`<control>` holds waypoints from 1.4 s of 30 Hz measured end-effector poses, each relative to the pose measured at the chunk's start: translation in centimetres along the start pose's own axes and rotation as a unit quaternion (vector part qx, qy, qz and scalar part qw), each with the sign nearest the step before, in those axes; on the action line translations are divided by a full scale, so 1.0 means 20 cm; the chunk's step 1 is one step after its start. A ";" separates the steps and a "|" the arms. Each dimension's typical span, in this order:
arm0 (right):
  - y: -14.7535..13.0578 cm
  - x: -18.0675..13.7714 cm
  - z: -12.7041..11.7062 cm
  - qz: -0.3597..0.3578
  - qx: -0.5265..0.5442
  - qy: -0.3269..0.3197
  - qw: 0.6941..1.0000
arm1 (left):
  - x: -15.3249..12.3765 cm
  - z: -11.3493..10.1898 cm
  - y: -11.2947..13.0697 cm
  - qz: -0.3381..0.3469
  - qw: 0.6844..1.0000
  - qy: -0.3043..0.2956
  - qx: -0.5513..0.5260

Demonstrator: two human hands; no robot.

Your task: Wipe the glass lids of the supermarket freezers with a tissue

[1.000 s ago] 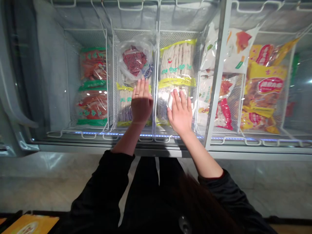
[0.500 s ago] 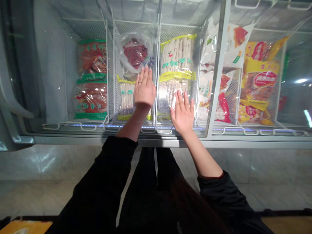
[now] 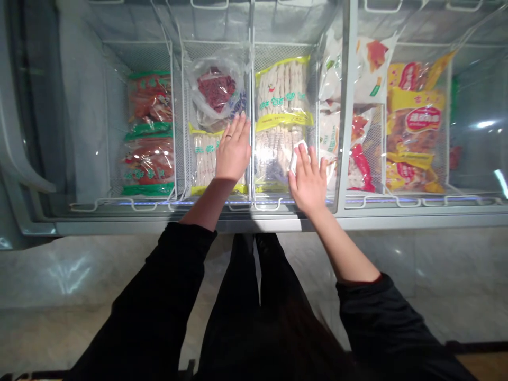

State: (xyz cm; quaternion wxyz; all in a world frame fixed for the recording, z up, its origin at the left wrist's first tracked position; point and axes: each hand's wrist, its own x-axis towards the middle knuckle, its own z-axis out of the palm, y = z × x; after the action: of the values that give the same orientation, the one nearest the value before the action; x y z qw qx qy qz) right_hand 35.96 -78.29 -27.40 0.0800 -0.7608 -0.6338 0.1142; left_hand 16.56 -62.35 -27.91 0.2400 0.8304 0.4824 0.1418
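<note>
Freezer glass [image 3: 273, 164] lies under the left hand [image 3: 233, 154], fingers [image 3: 237, 127] loose. Flat, unclenched, the right hand [image 3: 309, 181] presses a cloth [image 3: 294, 160], apparently wiping; continuing needs even pressure.

Left hand [image 3: 234, 148], right hand [image 3: 308, 181] palm-down

White wipe [image 3: 294, 159] on glass lid [image 3: 273, 164]
</note>
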 end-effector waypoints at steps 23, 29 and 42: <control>-0.08 -0.09 -0.03 -0.145 -0.001 -0.092 0.985 | -0.50 0.12 0.24 -0.030 0.999 0.026 0.018; 0.07 -0.21 -0.04 -0.026 -0.005 -0.033 0.999 | -0.50 0.14 0.23 -0.047 0.998 0.050 -0.008; 0.30 -0.17 -0.08 -0.004 -0.024 -0.023 0.999 | -0.41 0.36 0.68 -0.011 1.000 -0.005 -0.007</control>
State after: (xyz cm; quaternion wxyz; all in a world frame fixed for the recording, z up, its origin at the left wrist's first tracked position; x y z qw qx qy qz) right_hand 41.58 -82.69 -27.15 0.0473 -0.7574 -0.6409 0.1158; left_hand 25.88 -77.05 -26.65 0.2498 0.8240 0.4896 0.1378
